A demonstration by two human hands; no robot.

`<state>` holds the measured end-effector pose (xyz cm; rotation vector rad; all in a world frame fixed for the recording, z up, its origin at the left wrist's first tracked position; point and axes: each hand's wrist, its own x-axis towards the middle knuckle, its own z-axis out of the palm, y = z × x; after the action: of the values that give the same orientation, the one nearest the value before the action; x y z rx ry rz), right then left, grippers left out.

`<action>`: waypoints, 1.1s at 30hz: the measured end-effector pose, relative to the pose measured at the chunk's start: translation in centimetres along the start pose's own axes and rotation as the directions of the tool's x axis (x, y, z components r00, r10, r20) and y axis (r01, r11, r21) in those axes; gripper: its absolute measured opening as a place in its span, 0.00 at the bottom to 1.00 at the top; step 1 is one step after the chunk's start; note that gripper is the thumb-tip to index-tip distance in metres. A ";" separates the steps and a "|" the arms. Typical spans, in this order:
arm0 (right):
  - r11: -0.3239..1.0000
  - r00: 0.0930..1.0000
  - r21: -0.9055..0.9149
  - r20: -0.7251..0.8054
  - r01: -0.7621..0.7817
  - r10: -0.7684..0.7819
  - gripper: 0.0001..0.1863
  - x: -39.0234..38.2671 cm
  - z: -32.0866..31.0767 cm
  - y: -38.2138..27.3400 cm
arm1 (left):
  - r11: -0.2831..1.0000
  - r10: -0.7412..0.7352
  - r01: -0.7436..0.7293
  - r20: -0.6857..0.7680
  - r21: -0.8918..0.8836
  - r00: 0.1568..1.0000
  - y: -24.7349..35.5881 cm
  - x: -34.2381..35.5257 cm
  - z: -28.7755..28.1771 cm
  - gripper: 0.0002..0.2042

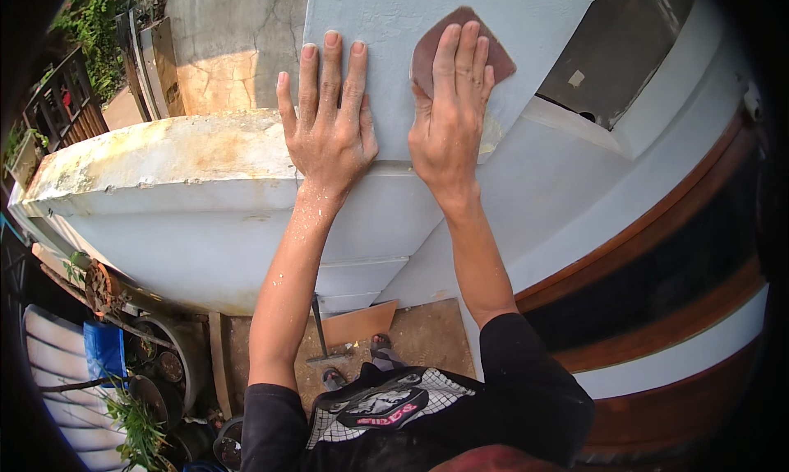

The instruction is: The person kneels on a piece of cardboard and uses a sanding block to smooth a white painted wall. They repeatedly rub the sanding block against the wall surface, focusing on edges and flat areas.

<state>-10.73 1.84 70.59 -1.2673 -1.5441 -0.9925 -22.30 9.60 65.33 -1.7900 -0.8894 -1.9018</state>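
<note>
Brown sheet (426, 54), probably sandpaper, beneath flat right hand (451, 118); left hand (330, 127) splayed on wall (390, 28).

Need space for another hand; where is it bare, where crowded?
Bare: the pale blue surface between left hand and brown sandpaper; the stained wall top left of that hand. Crowded: lower left, with pots and plants.

Reached forward with left forearm (283, 295) and right forearm (479, 258), speckled pale along the left one. Laid left hand (330, 135) flat, back upward, fingers (331, 77) straight and parted, thumb (367, 131) alongside. Held right hand (449, 135) back upward too, fingers extended close together, thumb slightly apart. Set both hands near each other, pointing forward.
</note>
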 end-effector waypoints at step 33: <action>0.987 0.997 -0.154 -0.058 0.044 -0.054 0.35 -0.8 -1.6 3.7 | 1.000 0.004 -0.004 -0.039 -0.005 0.999 -0.5 -0.2 0.7 0.31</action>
<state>-6.82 0.67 70.44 -1.2961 -1.4804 -1.1905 -22.11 10.41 65.04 -1.7500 -0.8678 -1.9314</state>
